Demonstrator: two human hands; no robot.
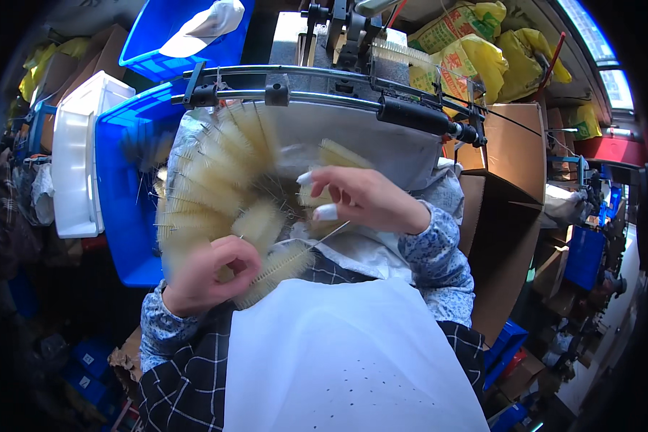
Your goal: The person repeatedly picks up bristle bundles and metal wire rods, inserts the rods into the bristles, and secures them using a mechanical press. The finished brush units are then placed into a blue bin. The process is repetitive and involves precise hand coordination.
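I see a blue plastic crate (119,194) at left, w/ a white tub (75,165) just beside it on its outer side. A 2nd blue crate (162,50) sits up top, a white bag (205,27) lying in it. Curved metal rails (295,83) run across the middle, ending in a black handle (417,117); dark machine parts (345,32) stand behind. Yellow sacks (475,61) pile at upper right. An open cardboard box (507,209) stands at right, smaller blue bins (507,345) near the floor below it. White cloth (345,360) fills the lower centre.
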